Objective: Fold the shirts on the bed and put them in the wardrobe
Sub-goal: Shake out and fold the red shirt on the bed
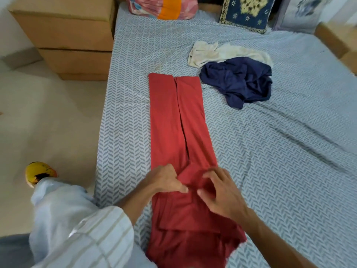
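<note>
Both hands, left hand (166,179) and right hand (220,192), pinch the red shirt (173,120) near the bed (289,151) edge; open sheet lies right.

Crumpled shirts (237,74) right of folded shirt (173,120)

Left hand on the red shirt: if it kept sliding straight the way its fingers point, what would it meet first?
The left hand points rightward across the red shirt. It would probably meet the bunched red fold first, then the fingers of the right hand, which lie very close.
</note>
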